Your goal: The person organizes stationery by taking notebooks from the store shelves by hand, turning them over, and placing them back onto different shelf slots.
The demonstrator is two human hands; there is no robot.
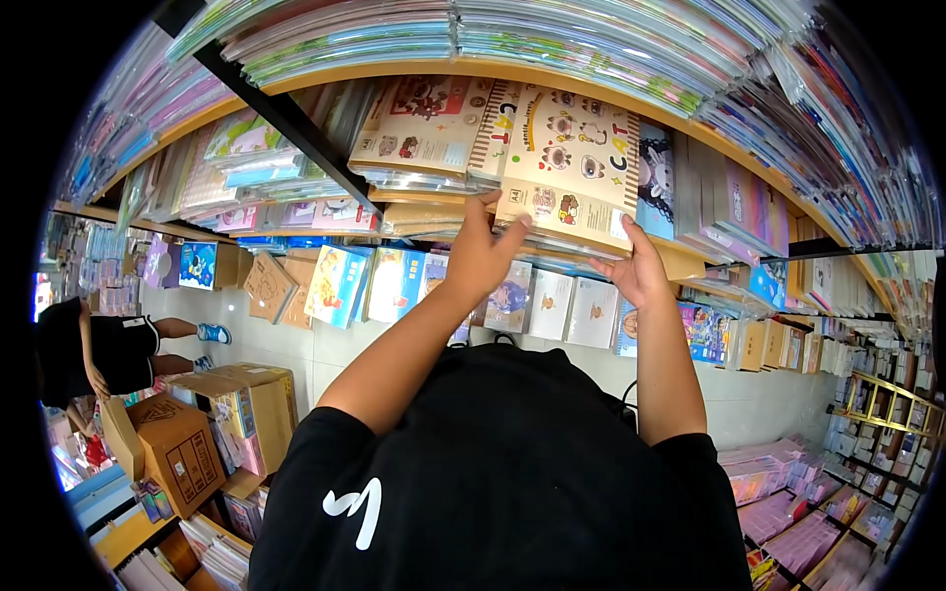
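A tan sketchbook with cartoon cats and the word CAT (572, 148) lies on a stack on the wooden shelf in front of me. My left hand (485, 246) is at its lower left corner, with thumb and fingers apart. At its lower right corner is my right hand (638, 266), fingers spread, with the fingertips touching or close to the edge. To the left sits another stack of tan books with a red picture (419, 123). A book with a dark-haired drawing (654, 177) stands to the right.
Packed books (473, 39) fill the shelf above. Below hangs a row of notebooks, including a blue one (338, 286). At the left a person in black (123, 340) stands near an open cardboard box (177, 453). A yellow ladder (892, 404) is at the far right.
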